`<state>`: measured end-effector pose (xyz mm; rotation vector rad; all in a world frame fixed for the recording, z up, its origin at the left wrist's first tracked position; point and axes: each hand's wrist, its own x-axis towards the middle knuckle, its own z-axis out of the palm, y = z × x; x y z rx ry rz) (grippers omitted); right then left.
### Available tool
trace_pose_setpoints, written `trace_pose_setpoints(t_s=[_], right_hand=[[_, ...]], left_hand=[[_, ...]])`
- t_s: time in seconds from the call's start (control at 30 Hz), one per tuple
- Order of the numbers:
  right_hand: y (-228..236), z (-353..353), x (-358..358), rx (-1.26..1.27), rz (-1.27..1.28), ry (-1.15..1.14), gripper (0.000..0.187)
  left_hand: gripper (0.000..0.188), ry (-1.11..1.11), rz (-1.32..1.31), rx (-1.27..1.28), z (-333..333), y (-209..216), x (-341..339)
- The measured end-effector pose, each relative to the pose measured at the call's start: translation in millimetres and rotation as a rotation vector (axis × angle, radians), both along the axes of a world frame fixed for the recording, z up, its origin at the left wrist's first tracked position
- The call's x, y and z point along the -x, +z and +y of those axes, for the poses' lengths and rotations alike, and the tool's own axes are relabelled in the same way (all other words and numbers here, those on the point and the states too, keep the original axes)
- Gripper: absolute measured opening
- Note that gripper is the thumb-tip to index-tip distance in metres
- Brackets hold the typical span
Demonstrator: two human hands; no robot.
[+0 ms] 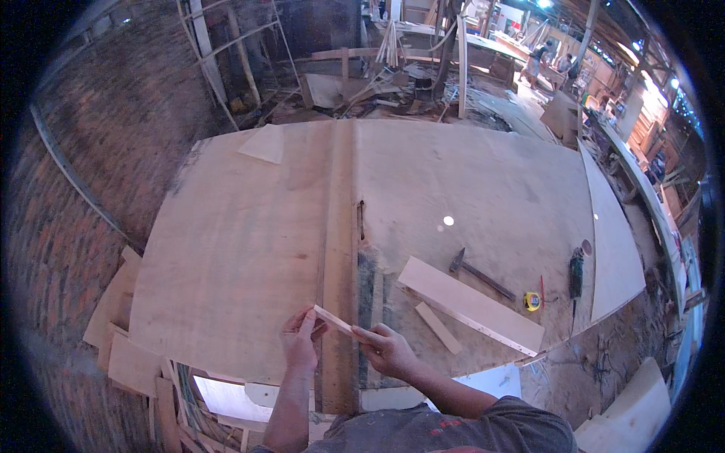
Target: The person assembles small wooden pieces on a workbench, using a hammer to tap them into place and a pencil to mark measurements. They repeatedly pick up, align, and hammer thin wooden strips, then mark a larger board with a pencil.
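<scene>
A short, narrow wood strip (334,319) is held between my two hands above the near middle of a large plywood-topped table (234,219). My left hand (300,336) pinches its left end, and my right hand (384,349) grips its right end. To the right of my right hand lie a small wood strip (438,328) and a wider, longer board (472,306) with small marks along its near edge. Beyond that board rests a hammer (483,275). A yellow tape measure (532,301) sits by the hammer's handle end.
A dark green power tool (576,275) with a cord lies near the table's right side, beside a thin pale panel (608,234). A triangular wood offcut (264,144) is at the far left. A brick wall (83,226) stands left. Wood scraps and people are in the background.
</scene>
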<state>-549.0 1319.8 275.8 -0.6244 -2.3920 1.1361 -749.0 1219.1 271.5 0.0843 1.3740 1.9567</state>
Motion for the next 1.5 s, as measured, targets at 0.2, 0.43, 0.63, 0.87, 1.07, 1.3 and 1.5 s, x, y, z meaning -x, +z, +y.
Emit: trace_pose_setpoints(t_s=[0.2, 0.43, 0.63, 0.87, 1.07, 1.3, 1.5], right_hand=[[-6.3, 4.3, 2.8, 0.034, -0.077, 0.058, 0.042], [-9.7, -2.2, 11.4, 0.161, 0.057, 0.104, 0.039], [-30.8, 13.0, 23.4, 0.297, 0.112, -0.196, 0.036], [-115.3, 86.5, 41.0, 0.249, -0.108, -0.573, 0.042], [-142.0, 113.0, 94.3, 0.222, -0.215, -0.687, 0.04], [-140.8, 129.2, 130.0, 0.269, -0.256, -0.626, 0.04], [-130.0, 139.6, 128.3, 0.168, -0.36, -0.529, 0.037]], left_hand=[[0.016, 0.044, 0.078, 0.079, -1.4, -10.8, 8.2], [0.013, 0.162, 0.382, 0.12, 1.1, -18.5, 9.9], [0.027, 0.408, 0.24, 0.153, -44.6, -34.0, 43.7], [0.067, 0.564, 0.561, 0.962, -180.3, -87.2, 28.4], [0.082, 0.458, -0.005, 0.966, -246.7, -152.4, -19.4], [0.071, 0.312, -0.328, 0.675, -237.8, -180.0, -33.8], [0.065, 0.291, -0.359, 0.594, -209.8, -166.0, -31.9]])
